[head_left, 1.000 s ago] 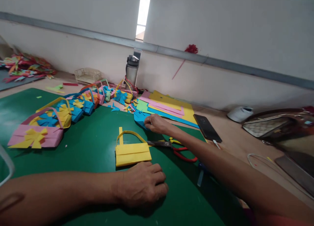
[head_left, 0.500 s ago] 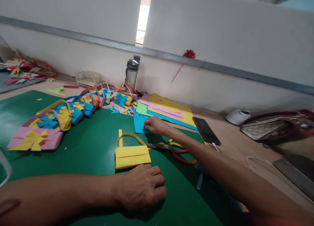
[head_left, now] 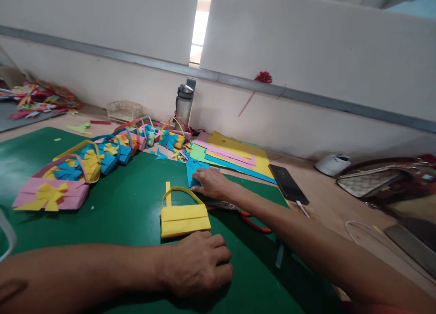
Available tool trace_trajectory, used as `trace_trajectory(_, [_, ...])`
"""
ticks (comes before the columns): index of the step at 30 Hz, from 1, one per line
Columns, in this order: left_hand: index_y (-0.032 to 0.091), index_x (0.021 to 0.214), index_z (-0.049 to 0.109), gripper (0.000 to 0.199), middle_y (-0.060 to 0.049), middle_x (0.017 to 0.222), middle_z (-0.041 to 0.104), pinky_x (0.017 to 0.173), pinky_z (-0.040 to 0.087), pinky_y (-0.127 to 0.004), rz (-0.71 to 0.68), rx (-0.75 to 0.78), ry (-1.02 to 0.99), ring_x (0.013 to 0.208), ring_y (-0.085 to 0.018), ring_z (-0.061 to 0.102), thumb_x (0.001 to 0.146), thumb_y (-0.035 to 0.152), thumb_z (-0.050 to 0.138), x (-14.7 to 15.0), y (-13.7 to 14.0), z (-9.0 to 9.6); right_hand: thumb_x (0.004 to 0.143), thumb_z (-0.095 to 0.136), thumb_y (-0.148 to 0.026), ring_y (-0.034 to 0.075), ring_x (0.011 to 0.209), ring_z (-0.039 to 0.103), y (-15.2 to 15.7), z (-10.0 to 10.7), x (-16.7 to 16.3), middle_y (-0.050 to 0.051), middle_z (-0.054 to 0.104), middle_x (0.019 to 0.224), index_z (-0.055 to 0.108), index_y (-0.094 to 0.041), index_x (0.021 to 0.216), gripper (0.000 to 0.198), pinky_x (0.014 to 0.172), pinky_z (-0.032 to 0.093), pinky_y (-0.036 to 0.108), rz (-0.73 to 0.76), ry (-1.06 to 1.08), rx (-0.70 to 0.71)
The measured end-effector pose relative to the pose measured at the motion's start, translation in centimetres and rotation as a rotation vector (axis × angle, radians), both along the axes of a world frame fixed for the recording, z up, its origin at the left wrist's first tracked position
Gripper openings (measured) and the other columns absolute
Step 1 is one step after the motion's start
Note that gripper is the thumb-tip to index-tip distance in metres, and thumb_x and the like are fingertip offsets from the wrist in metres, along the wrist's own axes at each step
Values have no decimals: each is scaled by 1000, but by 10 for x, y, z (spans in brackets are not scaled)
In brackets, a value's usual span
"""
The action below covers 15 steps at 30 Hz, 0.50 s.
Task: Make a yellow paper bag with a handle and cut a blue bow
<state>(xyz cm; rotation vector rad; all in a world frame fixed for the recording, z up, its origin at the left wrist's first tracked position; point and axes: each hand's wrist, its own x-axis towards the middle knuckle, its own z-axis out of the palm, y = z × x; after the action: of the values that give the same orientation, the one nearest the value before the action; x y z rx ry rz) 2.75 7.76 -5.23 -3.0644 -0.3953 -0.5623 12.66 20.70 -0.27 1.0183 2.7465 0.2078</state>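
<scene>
My left hand (head_left: 200, 264) rests curled on the green mat just below a small yellow paper bag (head_left: 185, 221); whatever its fingers hold, if anything, is hidden. The bag lies flat, its looped handle upward, with a loose yellow strip (head_left: 168, 193) behind the loop. Farther off, my right hand (head_left: 213, 183) is closed with its fingertips on a blue paper piece (head_left: 192, 171), partly hidden by the hand. Red-handled scissors (head_left: 235, 207) lie under my right wrist, beside the yellow bag.
Finished paper bags with bows (head_left: 51, 193) line the left of the green mat (head_left: 129, 200). Coloured paper sheets (head_left: 238, 152), a phone (head_left: 288, 182) and a steel bottle (head_left: 184, 107) stand or lie behind. A handbag (head_left: 371, 182) sits at right; paper scraps (head_left: 180, 155) lie mid-back.
My right hand has shifted a little left and nearer along the blue paper, its fingertips now at the lower edge. My left hand has stayed in place.
</scene>
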Motion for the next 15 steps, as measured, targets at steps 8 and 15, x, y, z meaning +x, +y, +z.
trace_trajectory(8, [14, 88, 58, 18, -8, 82, 60, 56, 39, -31, -70, 66, -122, 69, -17, 51, 88, 22, 42, -4, -4, 4, 86, 45, -5, 22, 81, 63, 2, -9, 0, 15, 68, 91, 64, -10, 97, 23, 59, 36, 26, 72, -55, 32])
trace_trajectory(15, [15, 86, 63, 17, -7, 81, 68, 67, 47, -29, 276, -151, -690, 75, -17, 60, 83, 15, 47, -32, 48, 28, 87, 46, -11, 20, 77, 64, 7, -4, 9, 12, 69, 91, 64, -12, 95, 20, 58, 36, 25, 97, -40, 17])
